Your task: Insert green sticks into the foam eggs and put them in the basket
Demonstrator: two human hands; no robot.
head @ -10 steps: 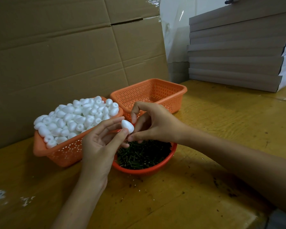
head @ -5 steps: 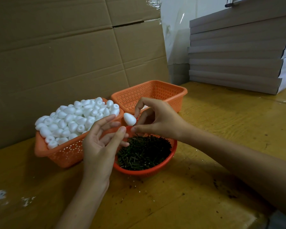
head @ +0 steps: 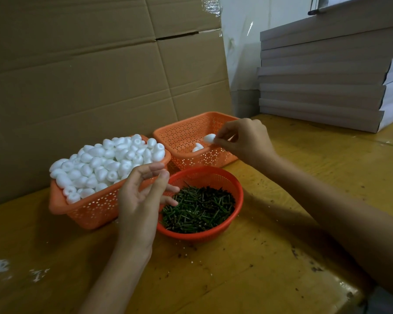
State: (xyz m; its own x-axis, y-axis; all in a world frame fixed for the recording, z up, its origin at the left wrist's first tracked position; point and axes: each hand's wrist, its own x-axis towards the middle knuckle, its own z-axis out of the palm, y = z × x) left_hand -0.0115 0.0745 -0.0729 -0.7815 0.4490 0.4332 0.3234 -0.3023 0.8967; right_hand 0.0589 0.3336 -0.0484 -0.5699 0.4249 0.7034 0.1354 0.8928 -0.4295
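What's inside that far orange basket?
One foam egg lies in the basket; the right hand holds a second egg above it. Its near wall hides part of the floor.

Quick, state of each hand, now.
Left hand: open, fingers loosely spread, holding nothing.
Right hand: pinching a foam egg above the rear orange basket.

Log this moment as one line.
step: placing | right hand: pinches foam egg over far basket | left hand: open, empty

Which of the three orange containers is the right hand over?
The far rectangular basket, nearly empty; the right hand pinches a foam egg over it.
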